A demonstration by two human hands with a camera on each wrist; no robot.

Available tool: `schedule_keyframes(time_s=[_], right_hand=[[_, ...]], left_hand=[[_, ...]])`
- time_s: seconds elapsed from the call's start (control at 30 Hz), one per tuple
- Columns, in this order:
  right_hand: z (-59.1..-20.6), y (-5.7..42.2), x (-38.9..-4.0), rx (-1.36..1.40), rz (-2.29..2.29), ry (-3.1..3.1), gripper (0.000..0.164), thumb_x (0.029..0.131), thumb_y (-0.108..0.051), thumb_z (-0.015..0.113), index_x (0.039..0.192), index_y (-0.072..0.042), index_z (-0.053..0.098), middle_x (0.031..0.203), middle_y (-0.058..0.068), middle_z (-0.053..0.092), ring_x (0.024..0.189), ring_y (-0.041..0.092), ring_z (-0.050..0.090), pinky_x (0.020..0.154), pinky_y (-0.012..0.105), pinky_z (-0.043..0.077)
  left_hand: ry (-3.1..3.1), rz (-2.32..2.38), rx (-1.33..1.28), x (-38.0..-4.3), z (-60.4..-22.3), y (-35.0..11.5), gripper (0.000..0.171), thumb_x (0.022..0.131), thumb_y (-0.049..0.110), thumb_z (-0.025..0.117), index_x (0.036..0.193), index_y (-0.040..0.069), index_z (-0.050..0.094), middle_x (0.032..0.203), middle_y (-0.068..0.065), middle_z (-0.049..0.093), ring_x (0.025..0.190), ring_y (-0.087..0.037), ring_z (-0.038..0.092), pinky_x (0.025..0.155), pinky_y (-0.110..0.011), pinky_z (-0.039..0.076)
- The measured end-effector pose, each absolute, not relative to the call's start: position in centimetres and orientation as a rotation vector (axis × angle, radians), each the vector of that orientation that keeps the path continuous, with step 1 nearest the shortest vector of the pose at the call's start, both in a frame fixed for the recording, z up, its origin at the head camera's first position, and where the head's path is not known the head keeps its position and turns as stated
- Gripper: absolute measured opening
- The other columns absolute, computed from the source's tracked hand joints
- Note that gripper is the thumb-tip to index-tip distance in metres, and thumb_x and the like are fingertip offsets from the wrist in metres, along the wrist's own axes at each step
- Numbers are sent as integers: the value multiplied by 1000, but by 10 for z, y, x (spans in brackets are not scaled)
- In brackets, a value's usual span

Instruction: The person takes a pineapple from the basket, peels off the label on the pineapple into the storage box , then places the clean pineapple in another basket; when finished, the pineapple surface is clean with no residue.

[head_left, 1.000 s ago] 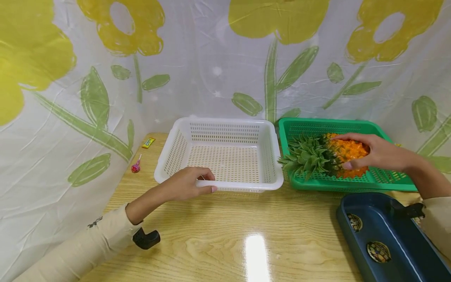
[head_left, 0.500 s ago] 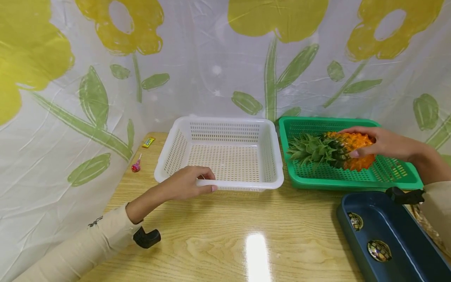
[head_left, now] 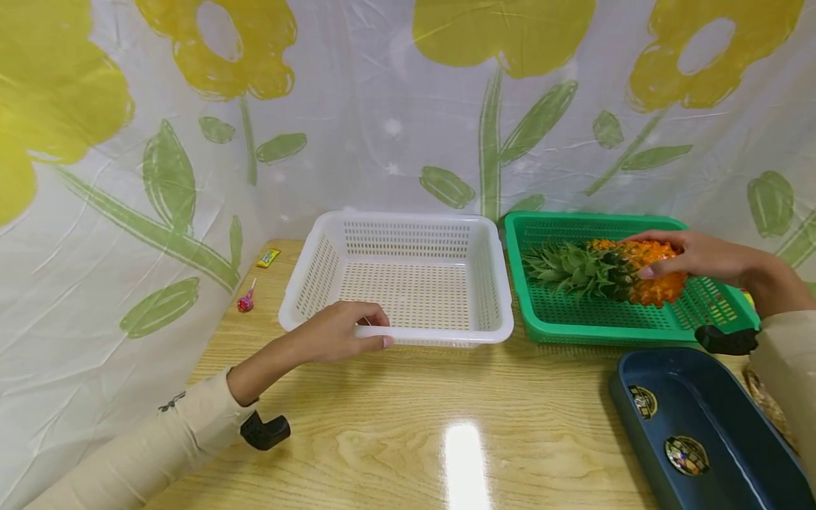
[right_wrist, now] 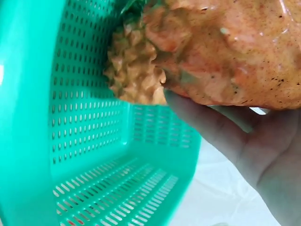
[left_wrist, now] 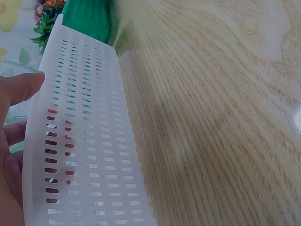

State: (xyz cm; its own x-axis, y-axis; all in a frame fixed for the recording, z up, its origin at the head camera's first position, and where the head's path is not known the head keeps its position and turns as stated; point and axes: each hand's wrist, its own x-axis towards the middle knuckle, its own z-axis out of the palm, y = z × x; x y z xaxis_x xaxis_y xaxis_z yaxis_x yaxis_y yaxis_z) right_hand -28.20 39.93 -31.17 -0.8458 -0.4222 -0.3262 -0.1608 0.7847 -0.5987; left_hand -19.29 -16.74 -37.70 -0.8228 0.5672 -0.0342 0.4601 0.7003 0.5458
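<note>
In the head view an orange pineapple [head_left: 659, 289] with a green leafy crown [head_left: 567, 268] lies on its side within the green basket [head_left: 637, 334], crown to the left. My right hand [head_left: 704, 258] grips its body from the right, thumb on the near side; the right wrist view shows the thumb against the bumpy skin [right_wrist: 225, 52]. My left hand [head_left: 341, 331] pinches the near rim of the white basket [head_left: 446, 336], thumb outside and fingers over the inner side. In the left wrist view the slotted white wall [left_wrist: 84, 127] stands beside that hand.
A dark blue tray [head_left: 701, 397] with round stickers sits at the front right, under the right forearm. On the left of the wooden table [head_left: 382, 439] lie a lollipop [head_left: 245, 301] and a yellow-wrapped sweet [head_left: 268, 258]. A flowered curtain [head_left: 370, 142] hangs behind.
My right hand and the pineapple have shifted to the right, and the crown has come inside the green basket's left rim. My left hand has stayed on the white basket's rim.
</note>
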Motion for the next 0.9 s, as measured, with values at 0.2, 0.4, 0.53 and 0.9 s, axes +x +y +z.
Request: schedule_keyframes(time_s=[0.2,0.4,0.53,0.9], right_hand=[[-318,411,-286,-413,-810,2467,69,102,-24,57,158,-4,23,159,35,13,124,47,51,83,59,51],[-326,416,-293,-328,-902,2320,76,101,-22,58,159,0,14,155,39,16,96,16,67,70,48,59],[-331,416,-295,-300,-891,2290,79,100,-22,60,159,0,11,157,40,8,109,25,64,73,50,58],[-335,409,-303,-304,-749,2247,83,99,-32,60,160,-2,12,158,41,0,133,64,33,87,57,53]], left_hand=[[2711,788,830,-193,-377,-167,22,94,43,69,104,23,69,99,9,70,98,-13,65,88,-39,51],[2700,807,834,-193,-377,-168,22,94,43,69,104,23,69,97,10,70,96,-11,64,87,-37,51],[2698,809,835,-193,-378,-168,23,94,43,69,104,23,69,97,10,70,96,-11,64,88,-37,51],[2694,804,830,-193,-378,-168,23,94,44,69,106,23,69,99,10,70,98,-12,65,89,-38,51]])
